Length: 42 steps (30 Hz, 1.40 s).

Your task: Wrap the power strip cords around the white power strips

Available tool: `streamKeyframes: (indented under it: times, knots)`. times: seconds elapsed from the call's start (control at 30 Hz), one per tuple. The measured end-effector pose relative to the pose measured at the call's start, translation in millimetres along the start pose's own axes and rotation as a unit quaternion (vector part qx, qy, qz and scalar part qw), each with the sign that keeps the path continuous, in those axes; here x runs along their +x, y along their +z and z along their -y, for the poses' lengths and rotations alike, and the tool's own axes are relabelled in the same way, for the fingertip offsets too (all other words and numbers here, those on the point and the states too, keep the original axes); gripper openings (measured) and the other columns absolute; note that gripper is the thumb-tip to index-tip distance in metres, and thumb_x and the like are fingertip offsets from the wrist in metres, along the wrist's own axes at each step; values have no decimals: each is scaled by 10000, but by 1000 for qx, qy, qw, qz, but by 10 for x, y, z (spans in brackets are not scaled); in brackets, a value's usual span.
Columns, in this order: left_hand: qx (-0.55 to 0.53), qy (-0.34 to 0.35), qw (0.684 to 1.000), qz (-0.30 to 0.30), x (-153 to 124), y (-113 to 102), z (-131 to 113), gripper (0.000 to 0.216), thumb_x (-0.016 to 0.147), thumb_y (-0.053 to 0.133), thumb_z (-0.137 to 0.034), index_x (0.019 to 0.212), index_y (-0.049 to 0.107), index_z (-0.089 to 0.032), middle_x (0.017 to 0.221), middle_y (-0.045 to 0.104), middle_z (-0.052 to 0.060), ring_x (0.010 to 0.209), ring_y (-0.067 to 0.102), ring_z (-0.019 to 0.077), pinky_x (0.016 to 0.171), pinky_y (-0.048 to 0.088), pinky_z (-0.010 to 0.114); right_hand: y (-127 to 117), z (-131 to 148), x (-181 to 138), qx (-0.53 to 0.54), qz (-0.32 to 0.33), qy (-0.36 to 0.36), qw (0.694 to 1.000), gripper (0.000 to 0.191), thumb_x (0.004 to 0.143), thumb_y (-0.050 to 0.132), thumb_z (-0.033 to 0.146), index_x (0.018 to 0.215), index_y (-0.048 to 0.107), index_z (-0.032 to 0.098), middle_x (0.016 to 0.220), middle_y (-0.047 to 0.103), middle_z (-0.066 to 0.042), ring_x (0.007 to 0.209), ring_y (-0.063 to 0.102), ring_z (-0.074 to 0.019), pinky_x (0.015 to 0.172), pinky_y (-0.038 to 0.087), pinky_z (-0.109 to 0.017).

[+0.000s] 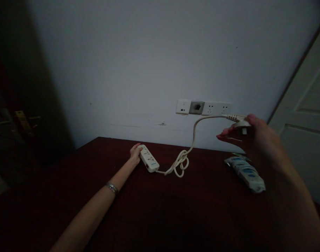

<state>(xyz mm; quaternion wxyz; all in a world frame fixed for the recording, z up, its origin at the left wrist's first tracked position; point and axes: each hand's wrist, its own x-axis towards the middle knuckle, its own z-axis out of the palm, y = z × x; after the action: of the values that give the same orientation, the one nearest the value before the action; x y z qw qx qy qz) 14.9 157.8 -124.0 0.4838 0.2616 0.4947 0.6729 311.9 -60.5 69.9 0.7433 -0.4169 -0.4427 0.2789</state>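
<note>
A white power strip [148, 158] lies on the dark red table [154, 210] near the wall. My left hand [135, 153] is closed around its far end, holding it down. Its white cord [184, 155] loops in a loose knot on the table and rises to the right. My right hand [244, 134] holds the cord's white plug [241, 123] in the air, just below and to the right of the wall sockets [217, 108].
A white wall plate row [204, 107] with a grey middle insert sits low on the wall. A white and blue packet [246, 173] lies on the table's right side. A dark door with a handle [23, 122] stands left, a white door [304, 115] right.
</note>
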Motion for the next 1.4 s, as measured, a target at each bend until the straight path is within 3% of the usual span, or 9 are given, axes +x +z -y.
streamKeyframes:
  times: [0.27,0.47,0.67,0.83,1.17,1.3,1.4]
  knots:
    - [80,27,996,21,-1,-32,80,432,645,564,14,1042,603,-152,915,630,79,696,612,140,663,495,267,12,20,-16,25,-1,6,1000,262,810,484,333,674,549,118,564,575,-54,570,610,-171,693,555,-444]
    - [195,65,979,15,-10,-44,89,448,606,564,18,1022,581,-147,1021,614,115,931,593,216,766,456,275,9,21,-1,40,18,6,999,253,812,479,341,674,547,139,570,557,-34,578,587,-152,701,538,-457]
    - [335,75,939,9,-70,-23,22,459,549,582,17,971,582,-165,1136,554,172,1141,471,327,919,344,385,14,14,-7,22,31,0,999,289,806,470,413,664,541,171,580,536,-14,586,575,-144,696,533,-431]
    - [438,75,896,9,-153,-2,-4,409,591,584,-58,988,553,-157,1197,489,226,1169,412,404,919,297,459,30,31,-23,23,32,2,999,282,819,456,394,657,531,175,577,532,-13,576,572,-143,685,532,-433]
    - [553,66,830,17,-211,24,-7,404,621,568,-96,1021,512,-103,1222,455,262,1196,359,409,921,274,491,3,22,-23,44,61,-1,997,293,785,530,440,653,541,179,571,551,-21,580,582,-170,644,543,-432]
    - [552,110,825,55,-343,92,-133,433,693,545,-133,1120,490,-88,1300,389,268,1252,282,410,962,212,539,-1,18,-21,54,79,6,995,266,782,546,432,679,551,187,581,560,-22,591,584,-176,641,550,-428]
    - [517,162,828,144,-555,227,-313,394,790,505,-231,1166,503,-113,1325,411,209,1265,309,340,995,245,469,33,22,-47,57,75,13,995,279,794,531,425,657,555,183,576,555,-26,586,574,-166,646,554,-417]
